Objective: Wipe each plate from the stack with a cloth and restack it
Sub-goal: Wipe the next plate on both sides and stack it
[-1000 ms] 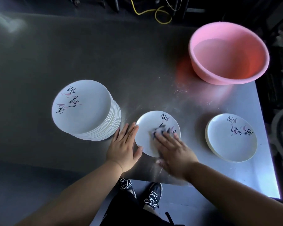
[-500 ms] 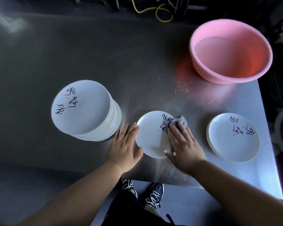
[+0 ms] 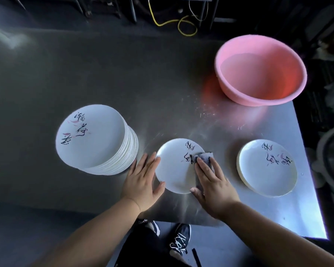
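A tall stack of white plates [image 3: 96, 139] with black brush lettering stands on the left of the steel table [image 3: 143, 78]. One white plate [image 3: 175, 166] lies flat near the front edge. My left hand [image 3: 143, 180] rests flat beside it, fingers straight, touching its left rim. My right hand [image 3: 212, 182] presses a grey cloth [image 3: 205, 157] flat onto the plate's right side. To the right lies a low restack, its top white plate [image 3: 266, 168] showing the same lettering.
A pink plastic basin [image 3: 260, 70] holding water stands at the back right. A yellow cable [image 3: 174, 24] loops behind the table. The table's right edge runs close to the right-hand plates. My shoes [image 3: 179, 239] show below the front edge.
My right hand with the cloth slid from the plate's lower middle to its right side, then slightly back toward me. The left hand and the plate stayed put.
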`<state>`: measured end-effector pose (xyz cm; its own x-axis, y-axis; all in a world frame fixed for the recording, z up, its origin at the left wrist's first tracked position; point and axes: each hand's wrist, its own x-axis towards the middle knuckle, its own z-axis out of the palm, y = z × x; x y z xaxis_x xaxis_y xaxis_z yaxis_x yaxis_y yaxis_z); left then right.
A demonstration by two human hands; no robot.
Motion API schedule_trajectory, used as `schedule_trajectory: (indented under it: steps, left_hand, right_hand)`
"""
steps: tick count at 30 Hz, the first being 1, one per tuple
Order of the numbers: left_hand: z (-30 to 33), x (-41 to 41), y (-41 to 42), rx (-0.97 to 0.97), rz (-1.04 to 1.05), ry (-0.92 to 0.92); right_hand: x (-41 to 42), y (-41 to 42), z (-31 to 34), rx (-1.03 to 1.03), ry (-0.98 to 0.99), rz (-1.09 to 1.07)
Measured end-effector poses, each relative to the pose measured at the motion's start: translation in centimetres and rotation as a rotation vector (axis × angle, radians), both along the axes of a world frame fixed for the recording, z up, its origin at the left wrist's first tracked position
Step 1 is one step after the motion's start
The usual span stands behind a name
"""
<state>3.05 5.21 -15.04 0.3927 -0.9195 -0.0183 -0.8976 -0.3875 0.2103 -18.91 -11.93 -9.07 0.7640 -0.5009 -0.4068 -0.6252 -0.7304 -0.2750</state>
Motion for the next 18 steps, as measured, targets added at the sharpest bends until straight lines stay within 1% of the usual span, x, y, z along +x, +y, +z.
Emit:
schedule_trajectory:
  steps: [3, 5, 7, 10, 13, 15, 18]
  left_hand:
    - [0.1, -0.1, 0.0, 0.011, 0.000, 0.008]
    - [0.0, 0.0, 0.0, 0.032, -0.001, 0.012]
    - [0.0, 0.1, 0.1, 0.029, 0.001, 0.025]
    - [-0.1, 0.0, 0.1, -0.003, 0.002, 0.056]
    - [-0.3, -0.1, 0.4, -0.059, -0.047, 0.027]
    - [-0.4, -0.2, 0.6, -0.130, -0.110, -0.011]
    - [-0.6, -0.4, 0.5, -0.212, -0.140, -0.015]
  right_hand:
    - [2.9, -3.5, 0.0, -0.040, -0.028, 0.066]
    - [4.0, -4.6, 0.0, -0.029, -0.024, 0.094]
    - [3.5, -3.3, 0.0, 0.011, -0.049, 0.015]
    - [1.1, 1.4, 0.1, 0.077, -0.086, -0.147]
    - [-1.1, 4.6, 0.0, 0.119, -0.035, -0.142]
    - [-0.8, 3.6, -0.2, 0.098, -0.045, -0.123]
    - [1.2, -0.8, -0.5, 0.044, -0.078, -0.096]
